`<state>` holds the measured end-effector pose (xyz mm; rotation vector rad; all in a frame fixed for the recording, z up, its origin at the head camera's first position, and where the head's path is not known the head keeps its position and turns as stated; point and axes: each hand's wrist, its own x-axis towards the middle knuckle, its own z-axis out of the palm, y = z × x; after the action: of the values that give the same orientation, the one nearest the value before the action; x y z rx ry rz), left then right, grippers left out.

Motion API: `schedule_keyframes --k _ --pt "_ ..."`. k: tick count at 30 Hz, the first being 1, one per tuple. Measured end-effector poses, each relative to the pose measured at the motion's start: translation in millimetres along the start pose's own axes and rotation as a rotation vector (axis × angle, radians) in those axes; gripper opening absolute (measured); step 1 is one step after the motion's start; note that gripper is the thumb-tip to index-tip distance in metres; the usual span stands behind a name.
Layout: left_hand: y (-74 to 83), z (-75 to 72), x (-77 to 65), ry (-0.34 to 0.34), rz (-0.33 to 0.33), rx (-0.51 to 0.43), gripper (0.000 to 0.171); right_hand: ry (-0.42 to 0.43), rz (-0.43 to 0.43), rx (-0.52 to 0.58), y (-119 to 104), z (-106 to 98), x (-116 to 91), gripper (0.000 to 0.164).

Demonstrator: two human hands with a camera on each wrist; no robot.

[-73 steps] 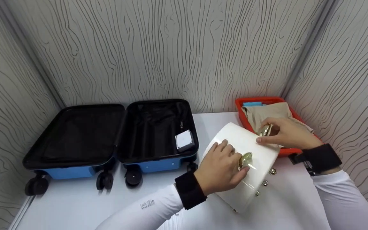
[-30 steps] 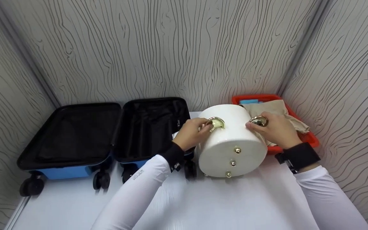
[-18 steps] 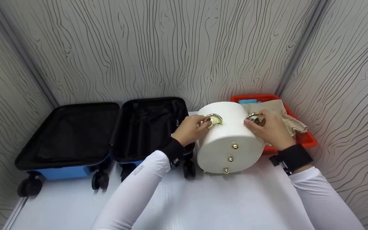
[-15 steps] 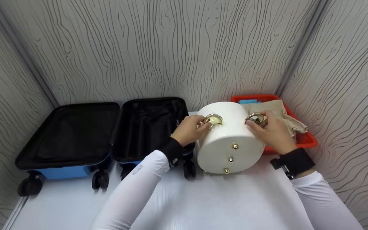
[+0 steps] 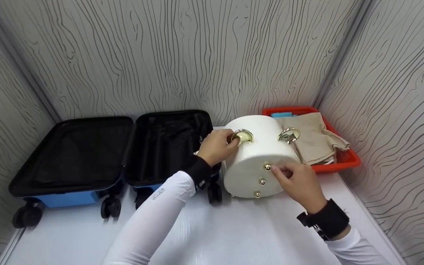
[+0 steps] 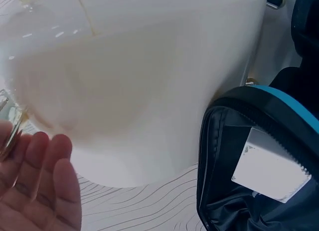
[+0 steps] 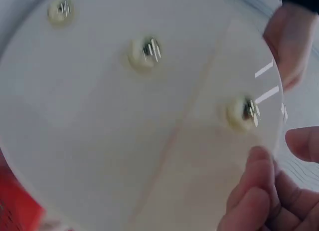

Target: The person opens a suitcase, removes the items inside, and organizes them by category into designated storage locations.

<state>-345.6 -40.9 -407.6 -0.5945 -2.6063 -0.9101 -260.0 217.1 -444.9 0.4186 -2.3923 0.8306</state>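
Note:
A glossy white drum-shaped box (image 5: 258,147) lies between the suitcase and the basket, its round face towards me. Gold knobs run down that face: a top knob (image 5: 267,166), a middle knob (image 5: 262,181) and a bottom knob (image 5: 257,194). My left hand (image 5: 216,147) pinches the left gold handle (image 5: 244,135) on its upper side. Nothing holds the right gold handle (image 5: 289,135). My right hand (image 5: 302,184) hovers at the face beside the top knob. In the right wrist view its fingers (image 7: 256,191) are loosely bent, the thumb apart, with a gap to the knob.
An open blue suitcase (image 5: 73,198) with black lining stands on the white table (image 5: 219,235) at left. In its right half lies a white small box (image 6: 271,163). Behind at right, a red basket (image 5: 348,162) holds beige cloth (image 5: 309,134) and a blue item (image 5: 283,114).
Earlier the drum-shaped box stood turned aside; it was swung round and shifted left and back. My right hand has since let go of the right handle and moved down beside the top knob.

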Motion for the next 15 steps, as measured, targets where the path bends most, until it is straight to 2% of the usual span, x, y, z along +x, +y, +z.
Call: schedule_keyframes --k 3,7,15 --pt "-0.2 -0.5 -0.5 -0.003 -0.001 0.005 0.023 -0.053 0.082 0.01 -2.9 12.8 -2.6 0.018" --pt "-0.1 0.3 -1.6 -0.002 -0.002 0.015 0.026 -0.061 0.149 0.06 -3.8 24.6 -0.6 0.02" --pt "-3.2 1.8 -3.2 -0.016 -0.004 0.013 0.035 0.008 0.09 0.119 -4.3 27.3 -8.5 0.026"
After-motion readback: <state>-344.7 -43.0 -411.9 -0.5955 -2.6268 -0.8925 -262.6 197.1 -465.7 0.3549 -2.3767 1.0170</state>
